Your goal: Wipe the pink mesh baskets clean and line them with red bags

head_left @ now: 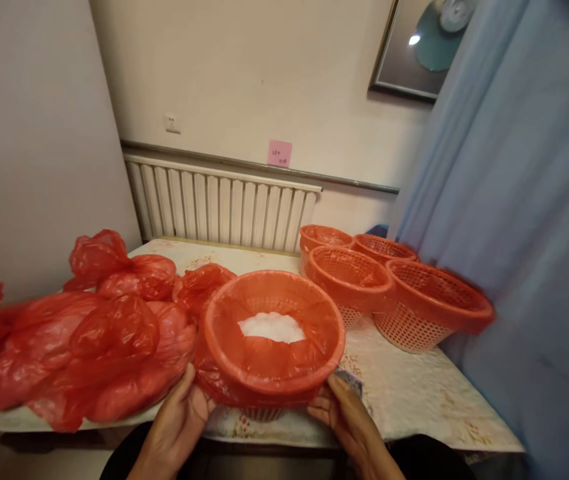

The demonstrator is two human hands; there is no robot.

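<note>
Left hand (pixel 185 412) and right hand (pixel 343 408), half-curled, meet the red liner (pixel 264 398) on the basket (pixel 264 415); grip cannot be confirmed. Level, even support advised.

Homelike room, by looks: radiator (pixel 224 207), framed picture (pixel 399 57), blue curtain (pixel 519 200), floral tablecloth (pixel 414 397).

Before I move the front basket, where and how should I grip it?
Likely under the rim, left hand and right hand opposite, coming from the near side: the basket tapers downward, so its rim overhangs, with the red liner folded over it.
</note>
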